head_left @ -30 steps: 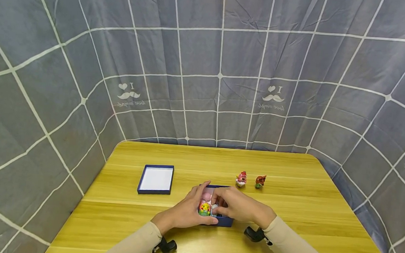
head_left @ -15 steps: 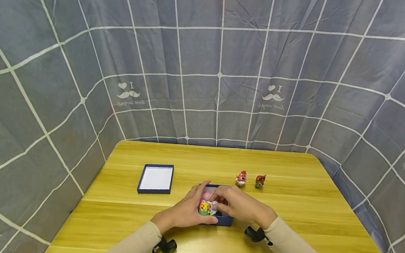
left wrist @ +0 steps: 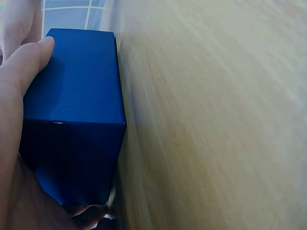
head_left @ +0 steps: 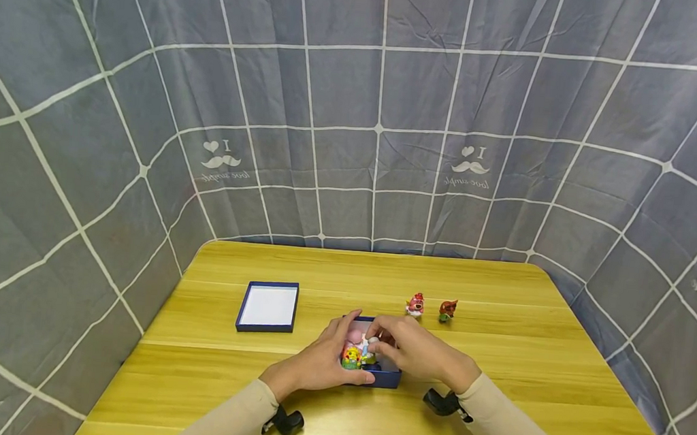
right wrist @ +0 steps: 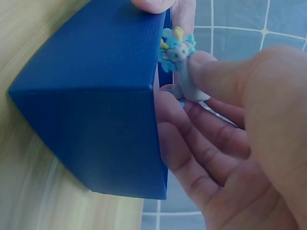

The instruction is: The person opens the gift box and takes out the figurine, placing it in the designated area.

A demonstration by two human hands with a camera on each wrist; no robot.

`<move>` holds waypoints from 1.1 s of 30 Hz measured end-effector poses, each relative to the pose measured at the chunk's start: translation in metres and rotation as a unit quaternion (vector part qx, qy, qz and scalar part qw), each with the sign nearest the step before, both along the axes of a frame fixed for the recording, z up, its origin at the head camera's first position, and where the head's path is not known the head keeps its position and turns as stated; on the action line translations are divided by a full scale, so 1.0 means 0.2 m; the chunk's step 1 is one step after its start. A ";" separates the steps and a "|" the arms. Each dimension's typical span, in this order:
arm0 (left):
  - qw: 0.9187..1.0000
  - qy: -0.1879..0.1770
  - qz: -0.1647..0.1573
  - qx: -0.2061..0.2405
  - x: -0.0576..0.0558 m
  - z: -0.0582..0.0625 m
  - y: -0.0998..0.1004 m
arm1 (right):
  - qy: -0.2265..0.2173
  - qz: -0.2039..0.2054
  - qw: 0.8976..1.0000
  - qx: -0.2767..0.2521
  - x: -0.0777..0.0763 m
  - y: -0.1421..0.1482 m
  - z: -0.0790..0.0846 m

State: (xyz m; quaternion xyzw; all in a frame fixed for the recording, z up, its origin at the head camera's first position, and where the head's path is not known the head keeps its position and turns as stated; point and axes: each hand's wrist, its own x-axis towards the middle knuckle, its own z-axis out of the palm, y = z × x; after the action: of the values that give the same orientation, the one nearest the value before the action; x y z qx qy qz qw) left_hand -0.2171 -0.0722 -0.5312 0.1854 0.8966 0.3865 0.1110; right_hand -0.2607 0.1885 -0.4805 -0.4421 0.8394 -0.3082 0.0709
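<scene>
My left hand (head_left: 320, 362) grips the open blue box (head_left: 385, 379), its thumb on the near wall and its fingers along the left side. My right hand (head_left: 418, 346) is over the box's right part. In the right wrist view it pinches a small pale-blue dragon-like figurine (right wrist: 180, 52) with a turquoise mane and yellow horns, at the box's opening. Inside the box sit a yellow-and-green figurine (head_left: 351, 358) and a round pink thing (head_left: 355, 336). My hands hide part of the box's contents. In the left wrist view the box's plain outer walls show.
A shallow blue lid (head_left: 268, 307) with a white inside lies at the left of the wooden table (head_left: 493, 406). Beyond the box, to the right, stand a pink-and-white figurine (head_left: 415, 307) and a brown-and-green one (head_left: 447, 311). A grey checked curtain (head_left: 340, 162) surrounds the table.
My right hand has lifted the pale-blue figurine a little from lower in the box, and more of it shows between the fingers. My left hand stays on the box.
</scene>
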 end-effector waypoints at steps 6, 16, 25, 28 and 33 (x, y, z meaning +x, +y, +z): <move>1.000 -0.004 -0.004 0.004 0.00 0.00 0.00 | -0.001 -0.017 1.000 -0.013 0.00 0.02 0.01; 1.000 -0.003 -0.003 0.004 -0.01 0.00 0.00 | 0.022 -0.033 0.998 -0.056 0.00 0.06 0.01; 1.000 -0.007 -0.002 0.008 -0.01 0.00 0.00 | -0.015 -0.032 0.995 -0.089 0.00 0.09 0.00; 1.000 -0.005 -0.001 0.008 -0.01 -0.01 0.00 | -0.037 -0.026 0.994 -0.098 0.00 0.09 0.01; 1.000 -0.006 -0.002 0.008 -0.01 -0.01 0.00 | -0.089 -0.018 0.990 -0.112 0.02 0.09 0.03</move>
State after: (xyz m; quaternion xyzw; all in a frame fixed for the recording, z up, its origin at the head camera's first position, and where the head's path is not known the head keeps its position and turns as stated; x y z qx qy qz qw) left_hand -0.2184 -0.0729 -0.5331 0.1859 0.8923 0.3948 0.1159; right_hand -0.2566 0.2060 -0.4754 -0.4030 0.7976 -0.4397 0.0902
